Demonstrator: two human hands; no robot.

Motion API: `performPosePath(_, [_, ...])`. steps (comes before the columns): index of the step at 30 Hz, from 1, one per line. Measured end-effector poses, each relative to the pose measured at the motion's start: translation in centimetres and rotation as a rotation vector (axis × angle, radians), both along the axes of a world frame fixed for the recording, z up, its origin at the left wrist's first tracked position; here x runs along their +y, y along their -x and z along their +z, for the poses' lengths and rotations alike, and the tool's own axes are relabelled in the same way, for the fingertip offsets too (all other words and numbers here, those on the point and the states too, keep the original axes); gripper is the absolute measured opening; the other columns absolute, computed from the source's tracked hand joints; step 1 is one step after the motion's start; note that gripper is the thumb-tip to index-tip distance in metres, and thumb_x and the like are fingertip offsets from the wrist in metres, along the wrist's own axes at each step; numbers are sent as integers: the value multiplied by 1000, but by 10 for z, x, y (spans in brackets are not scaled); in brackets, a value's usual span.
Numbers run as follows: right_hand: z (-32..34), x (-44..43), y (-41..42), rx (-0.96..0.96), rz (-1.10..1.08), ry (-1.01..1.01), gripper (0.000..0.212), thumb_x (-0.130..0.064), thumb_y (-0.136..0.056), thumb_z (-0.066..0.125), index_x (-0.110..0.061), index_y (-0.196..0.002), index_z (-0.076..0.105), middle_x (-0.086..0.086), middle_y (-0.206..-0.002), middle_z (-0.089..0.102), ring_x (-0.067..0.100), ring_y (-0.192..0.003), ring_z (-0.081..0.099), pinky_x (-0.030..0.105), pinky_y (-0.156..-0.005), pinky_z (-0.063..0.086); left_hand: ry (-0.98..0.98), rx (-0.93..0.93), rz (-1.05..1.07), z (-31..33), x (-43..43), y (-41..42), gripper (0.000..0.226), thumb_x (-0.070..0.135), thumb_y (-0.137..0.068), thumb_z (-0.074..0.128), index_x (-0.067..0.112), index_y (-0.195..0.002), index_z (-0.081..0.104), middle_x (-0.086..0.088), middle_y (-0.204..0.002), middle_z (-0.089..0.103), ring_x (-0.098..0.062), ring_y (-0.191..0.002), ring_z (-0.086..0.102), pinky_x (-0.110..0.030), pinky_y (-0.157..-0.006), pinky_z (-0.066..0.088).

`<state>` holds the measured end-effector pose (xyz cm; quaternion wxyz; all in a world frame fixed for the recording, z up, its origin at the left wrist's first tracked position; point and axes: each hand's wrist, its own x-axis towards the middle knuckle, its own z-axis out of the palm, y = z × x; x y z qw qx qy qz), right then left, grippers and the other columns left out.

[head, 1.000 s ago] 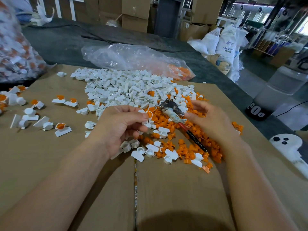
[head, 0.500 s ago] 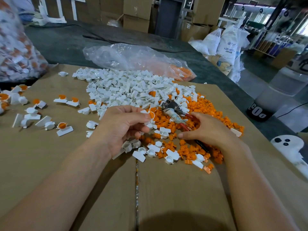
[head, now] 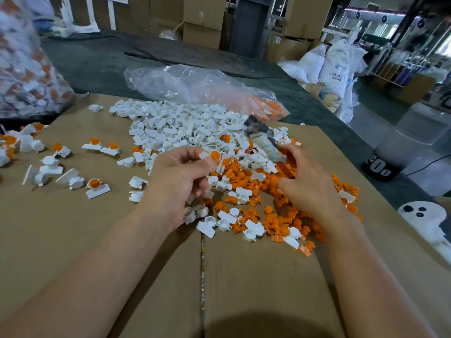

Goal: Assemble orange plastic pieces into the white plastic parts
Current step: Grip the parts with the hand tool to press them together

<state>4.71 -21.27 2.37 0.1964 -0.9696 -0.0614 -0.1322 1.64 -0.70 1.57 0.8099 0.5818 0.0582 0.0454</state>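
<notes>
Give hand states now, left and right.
Left hand: pinching a white part with an orange piece.
Right hand: gripping a red-handled tool.

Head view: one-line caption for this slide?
Left hand pinches white part with orange piece; right hand grips red-handled tool over the mixed pile.

In the centre of the frame I see the left hand pinching a white part with an orange piece on it. Just to its right, the right hand grips a red-handled tool, its head blurred, above the mixed pile of white and orange pieces on the cardboard.
</notes>
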Motion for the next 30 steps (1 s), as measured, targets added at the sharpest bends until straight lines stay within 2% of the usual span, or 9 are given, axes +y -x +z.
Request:
performPosePath(3, [3, 6, 6, -116, 48, -51, 58, -3, -79, 57, -17, -133, 43, 2, -127, 50, 14, -116, 42, 22, -88, 28, 46, -68, 70, 1, 0, 0, 21, 0, -81, 63, 15, -67, 56, -3, -59, 52, -5, -35, 39, -14, -34, 30])
performPosePath(6, [3, 12, 12, -195, 133, -66, 44, -12, -85, 60, -14, -128, 49, -9, -109, 48, -3, -97, 36, 6, -78, 25, 83, -104, 99, 1, -1, 0, 22, 0, -81, 62, 15, -67, 55, -1, -57, 49, -4, -34, 37, -13, -34, 29])
performPosePath(8, [2, 18, 13, -196, 194, -75, 40, -18, -87, 59, -14, -125, 51, -12, -104, 44, -7, -93, 33, 2, -74, 27, 85, -107, 109, 1, -2, 0, 22, -1, -82, 61, 14, -68, 55, -1, -55, 49, -4, -33, 36, -13, -34, 28])
performPosePath(11, [1, 22, 14, -148, 253, -64, 41, -25, -87, 58, -17, -126, 50, -10, -109, 48, -1, -100, 38, 13, -81, 30, 86, -98, 119, 0, -5, 0, 21, 0, -82, 62, 14, -68, 55, -5, -62, 49, -4, -33, 36, -13, -34, 28])
performPosePath(14, [-1, 24, 16, -110, 291, -40, 43, -28, -87, 59, -18, -128, 50, -4, -116, 53, 8, -108, 44, 22, -88, 31, 92, -99, 133, 1, -6, -1, 21, 1, -81, 63, 15, -68, 55, 0, -56, 50, -4, -34, 35, -13, -34, 28])
performPosePath(18, [-4, 27, 17, -92, 312, -1, 47, -29, -85, 62, -19, -129, 49, -3, -120, 54, 14, -114, 45, 22, -92, 29, 93, -117, 158, 2, -4, -2, 19, 1, -81, 62, 14, -69, 55, 9, -44, 47, -3, -33, 34, -13, -33, 27])
performPosePath(30, [-5, 26, 17, -81, 328, 13, 47, -32, -87, 59, -19, -131, 47, -3, -123, 53, 14, -115, 45, 23, -91, 30, 58, -160, 176, 1, -3, -2, 14, 4, -79, 65, 13, -71, 58, 7, -46, 45, -4, -34, 34, -13, -33, 28])
